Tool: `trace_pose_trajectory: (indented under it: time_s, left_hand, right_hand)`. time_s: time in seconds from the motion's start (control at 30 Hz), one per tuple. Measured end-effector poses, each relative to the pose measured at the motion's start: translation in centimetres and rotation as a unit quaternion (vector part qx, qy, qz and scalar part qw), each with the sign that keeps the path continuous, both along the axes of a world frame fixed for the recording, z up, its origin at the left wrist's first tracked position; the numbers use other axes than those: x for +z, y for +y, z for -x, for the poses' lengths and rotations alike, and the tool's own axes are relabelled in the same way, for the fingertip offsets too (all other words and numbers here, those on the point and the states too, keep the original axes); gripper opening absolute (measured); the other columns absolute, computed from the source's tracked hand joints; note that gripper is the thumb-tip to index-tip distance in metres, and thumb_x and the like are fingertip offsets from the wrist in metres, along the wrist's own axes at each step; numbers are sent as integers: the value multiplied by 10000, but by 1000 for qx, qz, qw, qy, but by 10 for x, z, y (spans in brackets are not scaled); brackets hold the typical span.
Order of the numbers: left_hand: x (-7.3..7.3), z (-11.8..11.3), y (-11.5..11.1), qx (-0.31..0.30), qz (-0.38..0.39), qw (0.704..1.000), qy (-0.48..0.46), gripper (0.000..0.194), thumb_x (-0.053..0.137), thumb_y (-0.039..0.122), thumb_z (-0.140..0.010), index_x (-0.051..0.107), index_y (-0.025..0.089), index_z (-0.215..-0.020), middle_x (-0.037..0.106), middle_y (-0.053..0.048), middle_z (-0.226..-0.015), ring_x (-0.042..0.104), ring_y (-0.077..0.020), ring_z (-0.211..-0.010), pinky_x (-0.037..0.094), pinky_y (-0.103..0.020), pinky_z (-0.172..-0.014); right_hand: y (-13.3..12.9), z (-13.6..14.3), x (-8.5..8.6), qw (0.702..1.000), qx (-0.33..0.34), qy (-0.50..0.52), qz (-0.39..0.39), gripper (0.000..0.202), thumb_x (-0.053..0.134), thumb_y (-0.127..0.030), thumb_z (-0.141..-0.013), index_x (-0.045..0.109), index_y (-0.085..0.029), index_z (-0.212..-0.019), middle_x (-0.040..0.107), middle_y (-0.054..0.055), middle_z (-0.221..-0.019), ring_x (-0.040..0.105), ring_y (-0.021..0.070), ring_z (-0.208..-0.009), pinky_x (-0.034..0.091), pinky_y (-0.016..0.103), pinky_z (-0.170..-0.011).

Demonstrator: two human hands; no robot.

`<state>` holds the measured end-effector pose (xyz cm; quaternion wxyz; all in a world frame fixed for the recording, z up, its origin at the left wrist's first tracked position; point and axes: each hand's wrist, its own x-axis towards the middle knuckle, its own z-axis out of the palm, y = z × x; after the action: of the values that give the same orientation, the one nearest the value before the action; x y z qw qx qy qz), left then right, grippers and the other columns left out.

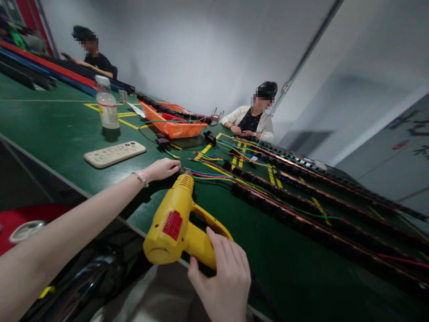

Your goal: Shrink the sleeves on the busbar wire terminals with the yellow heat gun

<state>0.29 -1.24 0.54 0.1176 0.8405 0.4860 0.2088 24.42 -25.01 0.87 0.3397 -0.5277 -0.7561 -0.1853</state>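
A yellow heat gun (172, 223) with a red label is in my right hand (224, 268), whose fingers wrap round its handle. Its nozzle points away from me, close to the tip of my left hand (166, 169). The fingers of that hand are closed at the ends of several coloured wires (214, 175); the nozzle and fingers partly hide the grip. These wires run right to long dark bars (268, 201) with copper-coloured strips. Left of my left hand lies a phone in a pale case (115, 154).
An orange basket (187, 130) holding parts stands beyond my hands, with a plastic bottle (109, 109) to its left. More wires with lugs (209, 156) lie on the green table (60, 120). Two people sit across the table, one in a white jacket (266, 123).
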Motion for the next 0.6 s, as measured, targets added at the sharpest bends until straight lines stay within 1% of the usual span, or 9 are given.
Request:
trace_pose_trajectory:
  time_s: [0.23, 0.4, 0.6]
  left_hand:
    - [0, 1, 0, -5, -2, 1000, 4, 322, 328, 369, -882, 572, 169, -815, 599, -19, -767, 498, -124, -677, 335, -217, -642]
    - [0, 1, 1, -3, 7, 1000, 6, 330, 329, 363, -888, 579, 155, -832, 602, -25, -775, 484, -114, -667, 332, -216, -643]
    - [-2, 2, 3, -9, -5, 1000, 5, 326, 326, 365, -879, 583, 174, -818, 607, -23, -770, 503, -127, -657, 343, -221, -629]
  right_hand:
    - [-7, -38, 1, 999, -31, -25, 6, 476, 596, -392, -727, 546, -191, -1155, 616, -1, -1029, 520, 158, -942, 368, 299, -887]
    - [-10, -58, 2, 996, -75, -38, -7, 446, 557, -437, -760, 556, -196, -1135, 622, -8, -1010, 532, 150, -906, 381, 284, -856]
    - [-13, -78, 3, 992, -111, -63, -8, 443, 517, -479, -788, 559, -202, -1130, 624, -17, -995, 544, 143, -867, 393, 269, -814]
